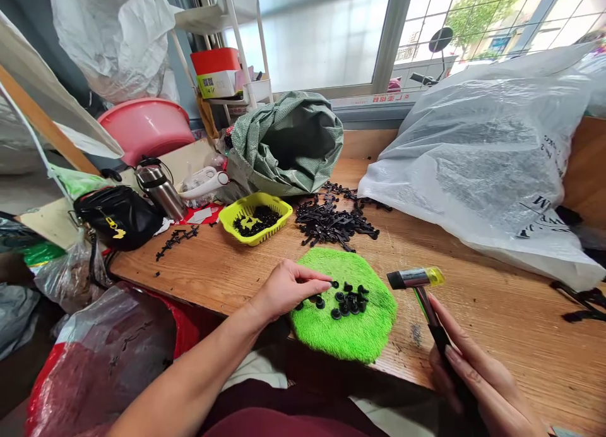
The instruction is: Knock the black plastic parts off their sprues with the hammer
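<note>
My left hand [288,288] reaches over a bright green fluffy cloth [331,339], its thumb and forefinger closed at a small black round plastic part [335,285]. Several more such parts, a cluster of black round-headed pieces [350,303], lie on the cloth just right of these fingertips. A few others sit below the hand. In my right hand [478,367] is a small two-faced mallet [416,277], gripped by its dark handle. Its head, one face black and the other clear yellow, is held up off the wooden table, right of the cloth.
Behind the cloth lies a pile of black plastic pieces [334,222]. A yellow basket [255,235] with small black parts stands left of it, before an open green woven sack [288,140]. A large white plastic bag [483,165] covers the right back. A black pouch [120,216] is at left.
</note>
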Demonstrator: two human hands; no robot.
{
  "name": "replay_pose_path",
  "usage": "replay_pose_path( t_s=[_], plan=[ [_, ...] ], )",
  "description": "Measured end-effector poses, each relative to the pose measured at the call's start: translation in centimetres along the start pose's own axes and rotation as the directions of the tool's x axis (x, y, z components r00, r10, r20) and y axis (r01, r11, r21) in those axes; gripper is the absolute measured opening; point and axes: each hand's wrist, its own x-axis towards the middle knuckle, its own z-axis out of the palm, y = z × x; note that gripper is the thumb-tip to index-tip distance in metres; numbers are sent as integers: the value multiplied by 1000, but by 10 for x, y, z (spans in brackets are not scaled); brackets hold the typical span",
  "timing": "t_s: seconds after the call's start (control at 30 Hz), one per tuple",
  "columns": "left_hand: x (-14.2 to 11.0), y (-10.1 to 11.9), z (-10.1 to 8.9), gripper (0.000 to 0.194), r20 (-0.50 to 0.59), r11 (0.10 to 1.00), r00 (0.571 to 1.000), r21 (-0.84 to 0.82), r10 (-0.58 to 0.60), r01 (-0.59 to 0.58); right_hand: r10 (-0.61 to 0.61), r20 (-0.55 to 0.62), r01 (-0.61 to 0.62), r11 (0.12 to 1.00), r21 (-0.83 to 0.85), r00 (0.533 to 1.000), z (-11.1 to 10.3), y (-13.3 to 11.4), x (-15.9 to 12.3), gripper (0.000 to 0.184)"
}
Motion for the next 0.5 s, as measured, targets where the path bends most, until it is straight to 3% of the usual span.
replay_pose_path(
  t_s=[0.17,0.4,0.5],
  plan=[
    [5,-2,7,30,-33,996,999,90,4,-1,242,2,-234,934,270,970,3,-16,1,59],
    [8,-2,8,29,-46,970,999,241,-10,21,269,6,-258,918,302,963,4,-19,3,63],
    [6,3,7,28,-48,948,999,319,-3,18,212,10,-209,952,224,977,0,-18,3,56]
  ],
)
